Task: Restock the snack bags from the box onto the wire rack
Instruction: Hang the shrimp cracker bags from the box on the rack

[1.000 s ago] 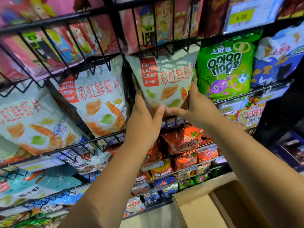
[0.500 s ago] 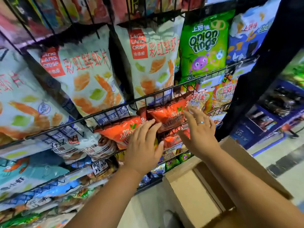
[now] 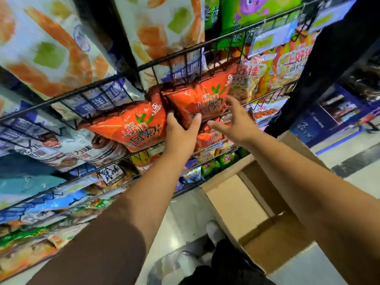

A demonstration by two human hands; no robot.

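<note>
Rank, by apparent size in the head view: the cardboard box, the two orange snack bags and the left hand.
1. cardboard box
2. left orange bag and right orange bag: alike, not ranked
3. left hand

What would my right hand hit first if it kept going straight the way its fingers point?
Most likely the right-hand orange snack bag; your right hand is open and looks just short of it, though depth is unclear.

Two hands (image 3: 182, 132) (image 3: 236, 122); one box (image 3: 232, 204); three orange bags (image 3: 133, 124) (image 3: 202, 99) (image 3: 209, 137).
</note>
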